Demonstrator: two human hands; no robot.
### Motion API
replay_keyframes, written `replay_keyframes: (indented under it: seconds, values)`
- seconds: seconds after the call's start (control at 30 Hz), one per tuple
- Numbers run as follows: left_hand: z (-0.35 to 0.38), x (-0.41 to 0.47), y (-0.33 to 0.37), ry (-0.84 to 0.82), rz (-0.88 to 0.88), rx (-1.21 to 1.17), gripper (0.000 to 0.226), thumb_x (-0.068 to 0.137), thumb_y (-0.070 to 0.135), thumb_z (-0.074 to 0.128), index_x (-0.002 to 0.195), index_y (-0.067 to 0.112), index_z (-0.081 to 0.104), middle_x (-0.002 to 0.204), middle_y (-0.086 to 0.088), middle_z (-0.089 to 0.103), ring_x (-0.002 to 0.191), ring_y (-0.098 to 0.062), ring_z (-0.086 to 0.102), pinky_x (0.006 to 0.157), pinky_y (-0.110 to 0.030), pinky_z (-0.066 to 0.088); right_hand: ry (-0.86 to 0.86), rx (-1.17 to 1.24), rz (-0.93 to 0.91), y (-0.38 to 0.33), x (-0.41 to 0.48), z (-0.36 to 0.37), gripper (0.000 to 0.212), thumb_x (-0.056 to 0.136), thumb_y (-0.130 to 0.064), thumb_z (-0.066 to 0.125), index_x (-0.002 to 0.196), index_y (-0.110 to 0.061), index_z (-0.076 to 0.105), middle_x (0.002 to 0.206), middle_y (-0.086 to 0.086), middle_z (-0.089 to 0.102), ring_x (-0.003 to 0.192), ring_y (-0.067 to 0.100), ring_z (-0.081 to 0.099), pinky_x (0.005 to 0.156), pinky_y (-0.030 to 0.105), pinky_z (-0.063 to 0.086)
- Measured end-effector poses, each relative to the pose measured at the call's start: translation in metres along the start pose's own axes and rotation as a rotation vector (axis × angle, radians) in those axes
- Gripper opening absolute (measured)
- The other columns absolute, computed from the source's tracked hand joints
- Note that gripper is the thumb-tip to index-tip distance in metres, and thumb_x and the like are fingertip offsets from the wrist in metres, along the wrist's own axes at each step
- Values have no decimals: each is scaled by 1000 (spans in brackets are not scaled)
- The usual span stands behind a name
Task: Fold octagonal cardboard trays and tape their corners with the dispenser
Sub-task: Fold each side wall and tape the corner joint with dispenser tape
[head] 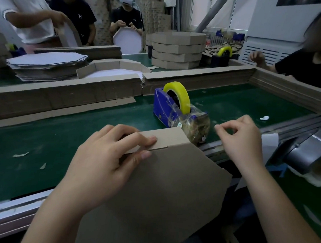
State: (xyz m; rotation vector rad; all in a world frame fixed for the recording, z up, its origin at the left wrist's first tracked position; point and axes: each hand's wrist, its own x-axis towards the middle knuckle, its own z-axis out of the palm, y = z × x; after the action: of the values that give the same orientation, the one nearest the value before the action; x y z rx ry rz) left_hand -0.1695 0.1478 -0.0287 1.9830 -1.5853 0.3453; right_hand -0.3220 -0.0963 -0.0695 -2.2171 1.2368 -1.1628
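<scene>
A brown octagonal cardboard tray (162,193) lies bottom-up against the table's near edge, tilted toward me. My left hand (105,161) grips its far folded corner, fingers pressing two side flaps together. My right hand (240,138) hovers to the right of that corner, thumb and forefinger pinched together; a clear strip of tape between them is too faint to tell. The blue tape dispenser (168,110) with a yellow roll stands on the green belt just behind the tray, wrapped in tape scraps at its cutter end.
Low cardboard walls (62,95) border the green belt (40,141). Flat blanks (46,64) and a half-folded tray (112,70) lie behind them, a stack of finished trays (177,50) farther back. Several people work around the table. A grey machine part (305,152) sits at right.
</scene>
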Motion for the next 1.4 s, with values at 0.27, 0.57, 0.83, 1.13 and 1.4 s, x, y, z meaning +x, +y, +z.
replay_keyframes:
  seconds: [0.27,0.57,0.83,1.13,1.4]
  values:
    - [1,-1,1,27,-8,-42,32,89,49,45,100,31,70,108,17,63,98,-18,59,73,-43,51,101,561,-284,-87,-62,-29,5,84,-20,71,81,-21,74,60,-5,51,55,6,44,51,13,32]
    - [-5,-4,-1,-20,14,-94,35,90,42,44,112,31,69,117,13,61,106,-17,57,84,-43,48,-259,1165,367,-116,-122,8,33,59,-49,71,64,-16,75,35,-3,36,29,7,27,34,14,21]
    - [-6,-5,-1,-35,20,-122,39,90,41,44,115,26,70,121,9,62,110,-20,57,86,-48,47,-280,1142,464,-119,-129,14,38,58,-52,70,61,-15,74,35,3,44,24,12,30,31,15,20]
    - [-6,-6,-5,-98,-55,-284,19,83,50,44,101,44,43,121,19,57,113,-17,54,88,-47,45,-281,1131,485,-119,-132,16,44,59,-54,70,59,-10,70,32,3,41,22,15,33,31,16,24]
    - [-9,-7,-7,-62,-24,-316,26,86,43,50,106,36,65,124,20,59,120,-15,52,94,-48,42,-363,1131,414,-111,-134,14,35,64,-49,82,66,-14,74,34,4,45,27,14,37,33,19,29]
